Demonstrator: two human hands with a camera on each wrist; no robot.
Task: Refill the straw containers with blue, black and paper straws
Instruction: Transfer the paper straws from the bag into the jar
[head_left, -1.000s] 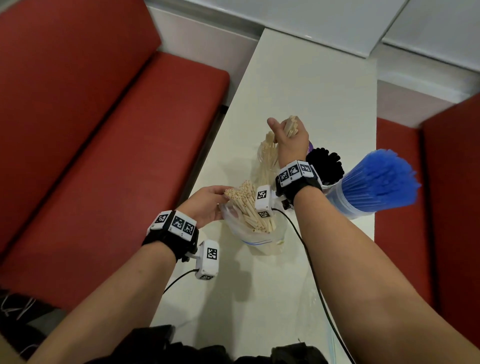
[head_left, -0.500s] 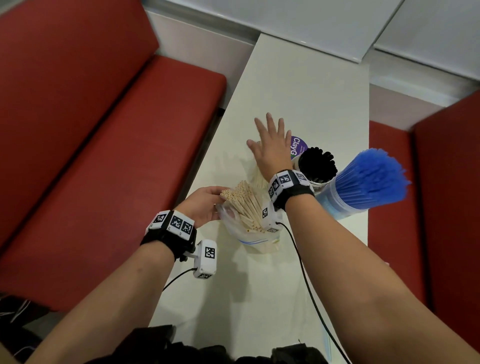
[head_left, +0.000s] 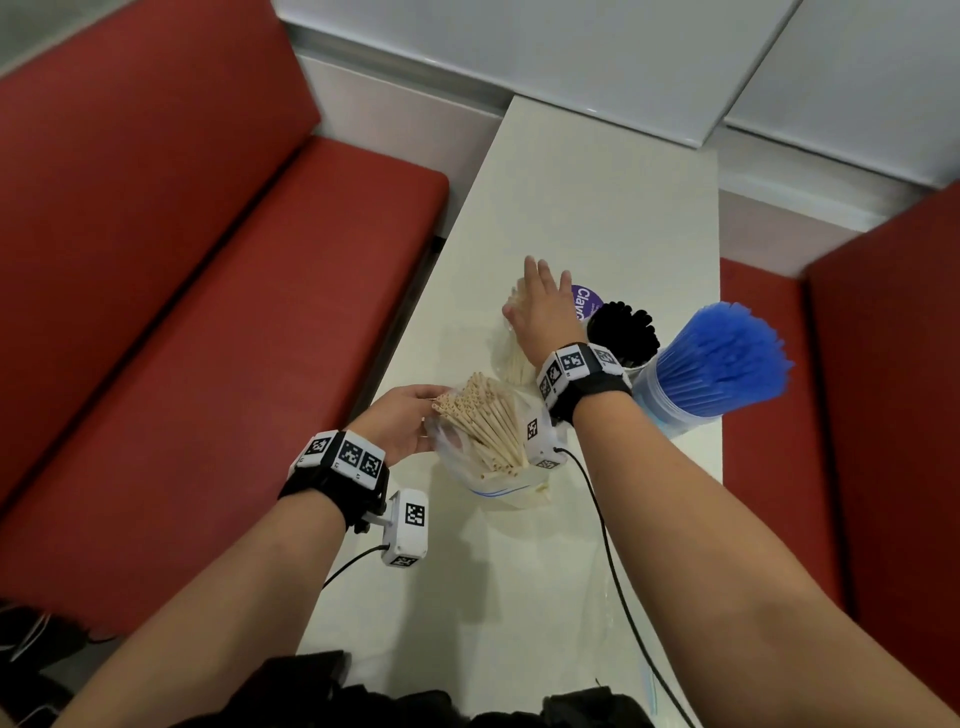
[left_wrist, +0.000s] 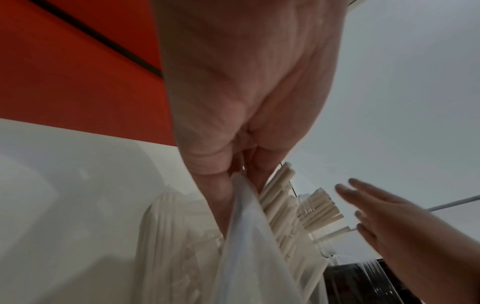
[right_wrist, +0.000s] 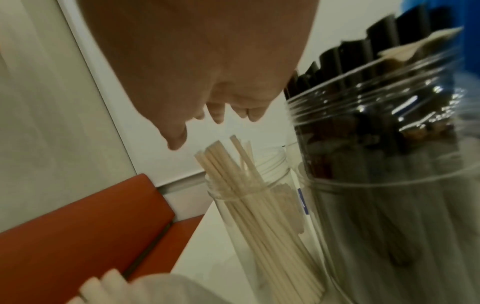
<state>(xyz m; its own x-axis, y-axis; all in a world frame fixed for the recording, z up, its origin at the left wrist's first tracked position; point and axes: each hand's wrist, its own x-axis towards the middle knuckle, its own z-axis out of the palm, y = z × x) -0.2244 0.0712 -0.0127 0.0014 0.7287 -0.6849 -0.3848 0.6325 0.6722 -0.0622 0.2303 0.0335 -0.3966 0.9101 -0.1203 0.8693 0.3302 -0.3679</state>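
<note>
The clear jar of paper straws stands on the white table, its straws leaning toward the bench side. Directly above its mouth hovers the right hand, fingers straight and spread, holding nothing. Just right of that jar is the jar of black straws, and right of that again the container of blue straws. Behind the paper-straw jar lies a purple lid with white lettering reading "Clay", the rest hidden. Nearer the person, the left hand pinches the rim of a clear plastic bag full of paper straws.
</note>
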